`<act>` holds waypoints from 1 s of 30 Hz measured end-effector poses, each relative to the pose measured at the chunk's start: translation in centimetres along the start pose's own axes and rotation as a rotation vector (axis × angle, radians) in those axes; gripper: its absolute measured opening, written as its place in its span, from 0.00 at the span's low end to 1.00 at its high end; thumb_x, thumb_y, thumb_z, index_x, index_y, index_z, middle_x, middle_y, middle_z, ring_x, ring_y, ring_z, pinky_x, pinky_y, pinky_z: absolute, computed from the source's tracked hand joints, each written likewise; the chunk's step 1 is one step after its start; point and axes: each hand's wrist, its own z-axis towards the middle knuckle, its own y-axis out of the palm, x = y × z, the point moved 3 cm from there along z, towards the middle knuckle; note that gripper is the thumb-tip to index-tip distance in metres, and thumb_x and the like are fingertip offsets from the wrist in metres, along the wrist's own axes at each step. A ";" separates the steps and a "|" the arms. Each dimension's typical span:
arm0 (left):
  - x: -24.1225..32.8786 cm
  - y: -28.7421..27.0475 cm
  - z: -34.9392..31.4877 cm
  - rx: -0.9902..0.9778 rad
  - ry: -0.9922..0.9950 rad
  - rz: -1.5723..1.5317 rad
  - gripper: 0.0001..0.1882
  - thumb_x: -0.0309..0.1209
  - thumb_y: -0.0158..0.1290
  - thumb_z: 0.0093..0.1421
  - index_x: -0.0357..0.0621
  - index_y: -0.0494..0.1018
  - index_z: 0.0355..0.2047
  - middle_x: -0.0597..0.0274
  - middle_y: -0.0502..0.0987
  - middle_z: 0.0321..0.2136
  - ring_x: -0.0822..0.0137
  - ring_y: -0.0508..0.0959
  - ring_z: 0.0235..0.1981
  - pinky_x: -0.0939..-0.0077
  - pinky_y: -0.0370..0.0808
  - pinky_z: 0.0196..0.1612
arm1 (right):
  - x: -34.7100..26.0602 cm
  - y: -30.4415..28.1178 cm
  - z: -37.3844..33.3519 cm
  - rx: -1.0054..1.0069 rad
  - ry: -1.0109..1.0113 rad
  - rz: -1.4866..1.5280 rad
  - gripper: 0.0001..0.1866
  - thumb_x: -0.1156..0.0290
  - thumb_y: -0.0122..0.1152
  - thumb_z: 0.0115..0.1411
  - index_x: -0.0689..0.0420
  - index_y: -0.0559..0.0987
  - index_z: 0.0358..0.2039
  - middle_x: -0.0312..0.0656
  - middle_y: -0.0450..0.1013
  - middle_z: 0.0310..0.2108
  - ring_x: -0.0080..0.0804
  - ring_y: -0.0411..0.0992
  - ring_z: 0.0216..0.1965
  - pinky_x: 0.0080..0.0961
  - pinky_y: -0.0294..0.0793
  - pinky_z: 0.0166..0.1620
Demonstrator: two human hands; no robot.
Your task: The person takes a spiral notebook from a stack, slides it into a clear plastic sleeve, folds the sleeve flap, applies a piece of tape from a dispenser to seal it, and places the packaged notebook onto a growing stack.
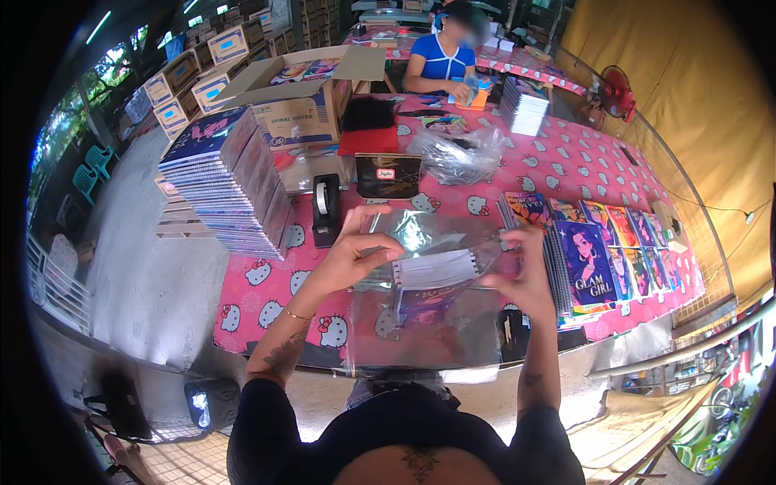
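Note:
A small stack of spiral notebooks (pixel 436 271) stands before me at the table's near edge, its white page edges facing up and a purple cover towards me. Clear plastic bag film (pixel 416 229) surrounds it and catches the light beyond the pages. My left hand (pixel 362 252) grips the film on the left side, thumb bent towards the stack. On the right, my right hand (pixel 527 271) holds the film's other side, thumb and forefinger apart. More clear plastic (pixel 428 343) lies flat at the table edge below. Where the film ends is hard to make out.
A tape dispenser (pixel 326 206) and a dark pouch (pixel 388 176) stand beyond my left hand. A tall notebook stack (pixel 230 182) rises at left, beside an open carton (pixel 299 117). Colourful notebooks (pixel 588 263) lie at right. Crumpled plastic (pixel 461 158) and a co-worker (pixel 443 61) are farther off.

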 end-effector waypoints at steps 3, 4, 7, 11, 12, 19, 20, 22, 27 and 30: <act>0.0 1.9 0.9 -0.030 -0.006 0.000 0.07 0.30 0.65 0.53 0.50 0.84 0.34 0.56 0.63 0.60 0.58 0.60 0.61 0.62 0.56 0.64 | 8.9 1.2 -2.7 -0.188 0.139 0.218 0.28 0.60 0.77 0.43 0.49 0.80 0.47 0.38 0.70 0.57 0.41 0.66 0.57 0.43 0.60 0.60; 0.1 2.6 1.3 -0.035 0.001 0.006 0.07 0.30 0.65 0.53 0.50 0.84 0.34 0.56 0.63 0.61 0.57 0.59 0.62 0.61 0.55 0.65 | 8.6 2.3 -2.8 -0.296 -0.015 0.044 0.28 0.61 0.77 0.44 0.47 0.81 0.48 0.39 0.68 0.58 0.41 0.64 0.59 0.45 0.59 0.61; -0.1 5.2 2.4 -0.062 0.056 0.057 0.05 0.30 0.65 0.52 0.51 0.84 0.31 0.55 0.59 0.64 0.51 0.54 0.66 0.54 0.51 0.66 | 7.6 5.8 -2.6 -0.499 -0.321 -0.309 0.29 0.63 0.76 0.45 0.43 0.81 0.51 0.41 0.64 0.63 0.44 0.61 0.63 0.48 0.57 0.63; -1.5 8.3 2.9 -0.126 0.071 0.253 0.18 0.34 0.67 0.51 0.57 0.79 0.44 0.47 0.48 0.69 0.41 0.46 0.69 0.42 0.46 0.66 | 8.2 6.0 -2.4 -0.524 -0.293 -0.298 0.31 0.63 0.74 0.47 0.38 0.79 0.55 0.43 0.52 0.70 0.47 0.58 0.65 0.53 0.51 0.66; -2.2 9.0 2.8 -0.115 -0.010 0.286 0.23 0.36 0.67 0.50 0.58 0.76 0.48 0.44 0.45 0.69 0.40 0.46 0.69 0.41 0.45 0.66 | 8.1 5.9 -2.4 -0.530 -0.278 -0.293 0.31 0.62 0.73 0.48 0.37 0.79 0.56 0.42 0.49 0.72 0.48 0.57 0.66 0.54 0.50 0.67; -0.5 8.9 3.7 -0.020 -0.192 0.198 0.42 0.49 0.67 0.47 0.55 0.65 0.61 0.40 0.49 0.67 0.37 0.46 0.69 0.37 0.47 0.66 | 8.4 6.0 -1.7 -0.492 -0.174 -0.113 0.29 0.59 0.66 0.57 0.43 0.73 0.61 0.51 0.43 0.73 0.49 0.50 0.70 0.53 0.49 0.67; 0.3 7.9 3.8 -0.082 -0.189 -0.077 0.42 0.49 0.67 0.47 0.55 0.66 0.62 0.41 0.53 0.66 0.38 0.48 0.68 0.37 0.47 0.66 | 9.8 5.2 -0.6 -0.421 -0.050 0.028 0.30 0.58 0.65 0.59 0.46 0.71 0.62 0.52 0.43 0.72 0.48 0.49 0.70 0.51 0.50 0.67; 5.0 6.2 3.3 -0.221 0.029 0.169 0.30 0.43 0.65 0.52 0.51 0.74 0.55 0.48 0.65 0.60 0.46 0.57 0.66 0.39 0.50 0.67 | 12.4 5.2 2.1 -0.245 0.078 0.163 0.32 0.61 0.64 0.61 0.57 0.66 0.63 0.55 0.60 0.64 0.40 0.61 0.63 0.40 0.62 0.60; 8.9 4.2 3.9 -0.081 -0.104 0.269 0.15 0.37 0.61 0.60 0.41 0.80 0.43 0.53 0.71 0.57 0.61 0.68 0.60 0.55 0.59 0.65 | 12.5 8.5 5.5 -0.559 0.204 0.313 0.22 0.69 0.68 0.58 0.60 0.74 0.51 0.38 0.79 0.33 0.25 0.76 0.36 0.23 0.74 0.42; 1.2 3.6 1.2 0.121 -0.629 -0.485 0.19 0.35 0.59 0.63 0.37 0.76 0.50 0.54 0.74 0.55 0.64 0.74 0.54 0.66 0.67 0.60 | 11.2 9.0 5.8 -0.576 0.159 0.276 0.21 0.67 0.69 0.57 0.56 0.75 0.50 0.37 0.79 0.39 0.25 0.76 0.41 0.22 0.73 0.44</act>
